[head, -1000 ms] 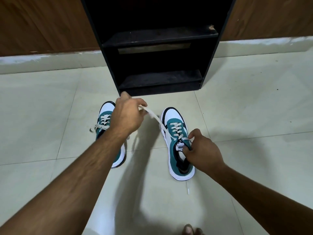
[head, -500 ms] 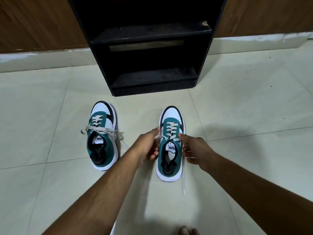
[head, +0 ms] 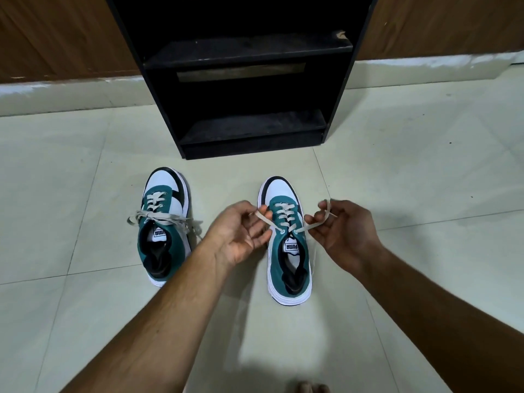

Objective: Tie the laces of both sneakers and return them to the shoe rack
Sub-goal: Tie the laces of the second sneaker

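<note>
Flat beige laces (head: 286, 219), pinched taut

the left sneaker (head: 164, 225) is showing a white toe with black side panels, a teal upper, a black lining and a white sole edge; its tied laces (head: 161, 218) are looking pale beige. the right sneaker (head: 287, 245) is wearing the same scheme: white toe edged in black, teal body, black heel lining, white sole, and a white tongue label (head: 292, 247) with black lettering. its loose laces (head: 285, 219) are appearing off-white. the shoe rack (head: 243, 80) is standing matte black, dusted grey on its shelves. the floor tiles (head: 411, 165) are showing pale cream with thin darker grout lines. the wall panels (head: 56, 38) are glowing reddish brown with wood grain, above a whitish skirting (head: 71, 90).
</note>
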